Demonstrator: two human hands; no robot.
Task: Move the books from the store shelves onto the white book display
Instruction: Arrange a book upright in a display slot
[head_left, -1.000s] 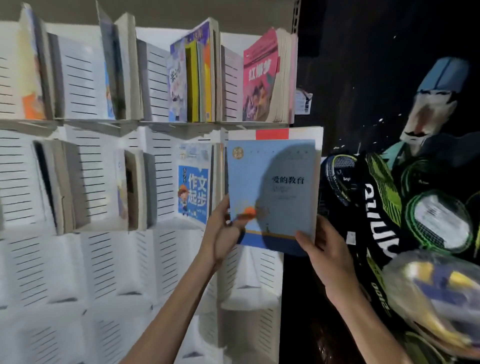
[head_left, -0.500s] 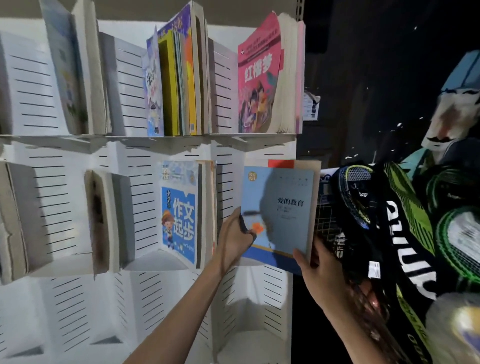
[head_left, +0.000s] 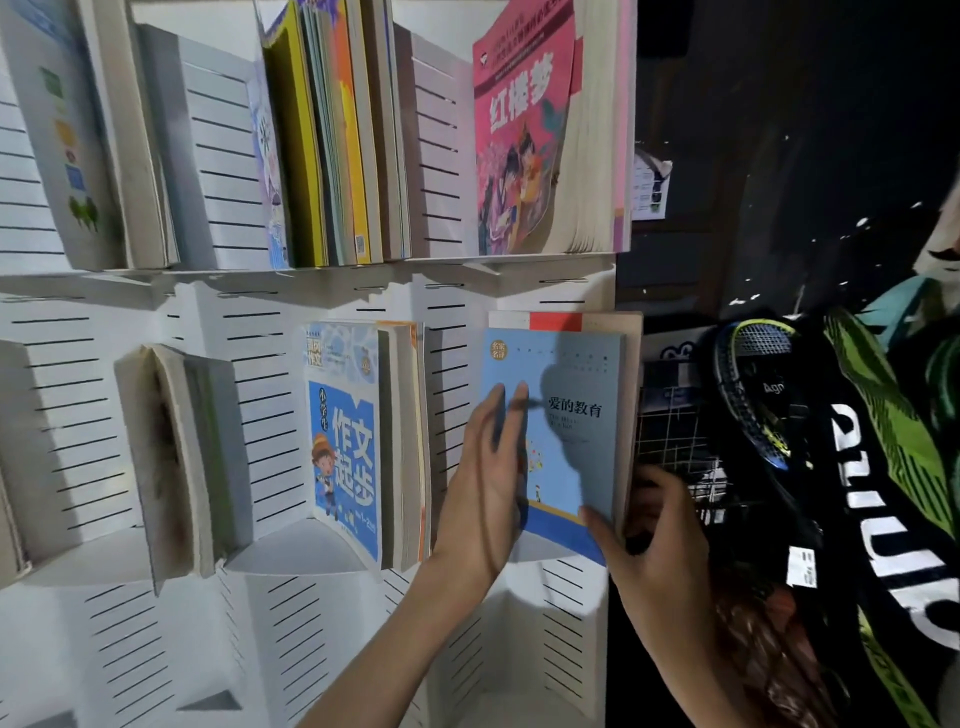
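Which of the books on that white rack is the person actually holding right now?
The light blue paperback in the rightmost pocket of the middle row. The left hand lies flat on its cover, the right hand grips its lower right corner; no hand touches the others.

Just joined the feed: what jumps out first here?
The light blue book in the white display's rightmost middle pocket, left hand flat on its cover, right hand gripping its lower right corner. Above it stands a pink book; racket bags hang right.
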